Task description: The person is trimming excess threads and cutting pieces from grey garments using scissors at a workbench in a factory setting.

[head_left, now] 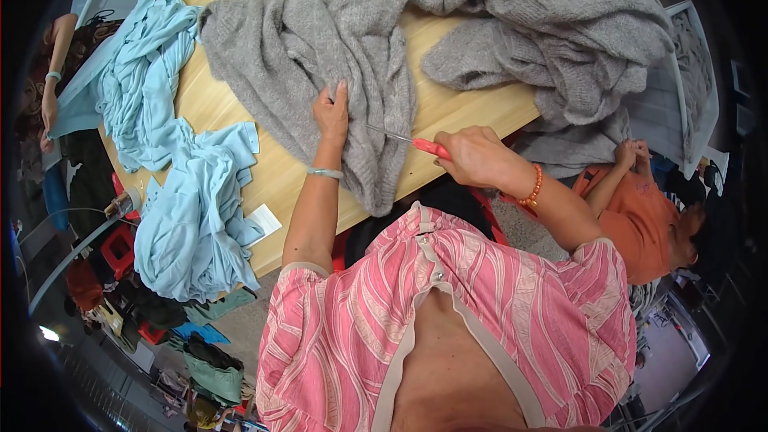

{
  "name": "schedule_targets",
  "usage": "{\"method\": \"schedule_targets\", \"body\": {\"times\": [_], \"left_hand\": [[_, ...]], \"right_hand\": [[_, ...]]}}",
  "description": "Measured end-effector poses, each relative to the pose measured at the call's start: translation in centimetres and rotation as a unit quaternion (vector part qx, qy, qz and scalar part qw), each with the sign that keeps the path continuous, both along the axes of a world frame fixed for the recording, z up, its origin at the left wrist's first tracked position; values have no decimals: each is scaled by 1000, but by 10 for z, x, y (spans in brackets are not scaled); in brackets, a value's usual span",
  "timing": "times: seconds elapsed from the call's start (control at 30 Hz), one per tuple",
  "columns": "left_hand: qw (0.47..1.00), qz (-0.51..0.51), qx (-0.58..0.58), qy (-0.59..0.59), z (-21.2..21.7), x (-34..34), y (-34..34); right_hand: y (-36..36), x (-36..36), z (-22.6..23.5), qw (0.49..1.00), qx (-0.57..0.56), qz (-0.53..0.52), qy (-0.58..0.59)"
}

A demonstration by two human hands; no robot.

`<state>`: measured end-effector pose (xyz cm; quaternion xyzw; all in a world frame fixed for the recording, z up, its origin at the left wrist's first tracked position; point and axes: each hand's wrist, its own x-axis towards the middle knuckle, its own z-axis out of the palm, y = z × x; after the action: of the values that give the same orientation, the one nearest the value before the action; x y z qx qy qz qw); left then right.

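Note:
A fuzzy grey knit garment (320, 48) lies bunched on the wooden table in front of me. My left hand (330, 116) is on its middle, thumb stretched out and the other fingers curled into a fold of the knit. My right hand (476, 158) is closed round the red handle of a tool with a thin metal shaft (392, 134). The shaft points left toward the knit, close to my left hand. Its far end lies against the grey fabric, and the exact shape of the tip is too small to tell.
Light blue garments (180, 200) lie heaped along the table's (456, 112) left edge, with a white paper tag (262, 224) beside them. More grey knitwear (552, 32) is piled at the far right. At the left rim shows another person's arm (52, 84); a person in orange (632, 216) is at the right.

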<state>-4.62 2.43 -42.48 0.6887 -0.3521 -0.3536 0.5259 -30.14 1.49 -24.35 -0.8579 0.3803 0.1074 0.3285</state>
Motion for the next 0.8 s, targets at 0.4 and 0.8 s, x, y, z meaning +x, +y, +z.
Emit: {"method": "schedule_targets", "body": {"times": [0.4,0.8], "left_hand": [[995,-1,-17,98,-4,5,49],[955,15,3,297,-26,16,95]], "right_hand": [[30,2,15,998,-32,-50,-9],[61,20,15,1000,4,-8,6]]}}
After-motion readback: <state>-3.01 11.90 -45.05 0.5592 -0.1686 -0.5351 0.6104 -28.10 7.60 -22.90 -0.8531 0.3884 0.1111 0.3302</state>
